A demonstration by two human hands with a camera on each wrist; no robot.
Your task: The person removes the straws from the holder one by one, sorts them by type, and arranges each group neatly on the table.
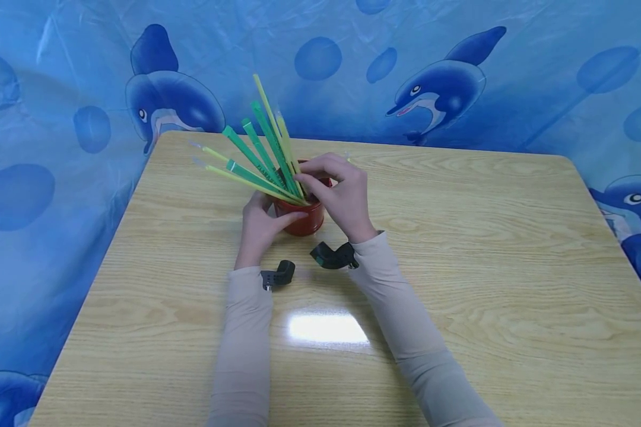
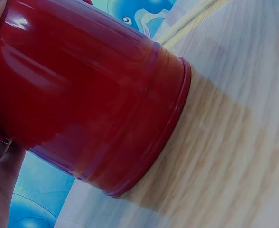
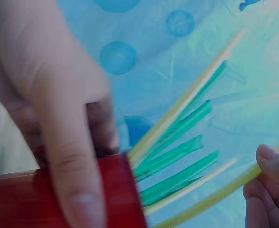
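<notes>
A glossy red cup (image 1: pixel 303 226) stands on the table, fingers and thumb of my left hand (image 1: pixel 259 222) wrapped round its side. Several long green sticks (image 1: pixel 251 151) with dark lettering fan out of it to the left. Among them are thin yellow sticks (image 1: pixel 267 112), some with clear tips. Over the cup's mouth, my right hand (image 1: pixel 344 190) pinches a yellow stick (image 3: pixel 225 190) between thumb and fingertips, plain in the right wrist view. In the left wrist view the cup's base (image 2: pixel 172 114) meets the wood, and only parts of my left hand (image 2: pixel 4 183) show.
The wooden table (image 1: pixel 486 267) stretches to both sides, its far edge against a blue dolphin-print sheet (image 1: pixel 342 101). A yellow stick (image 2: pixel 189 19) shows beyond the cup in the left wrist view. Black wrist cameras (image 1: pixel 333 255) sit close in front of the cup.
</notes>
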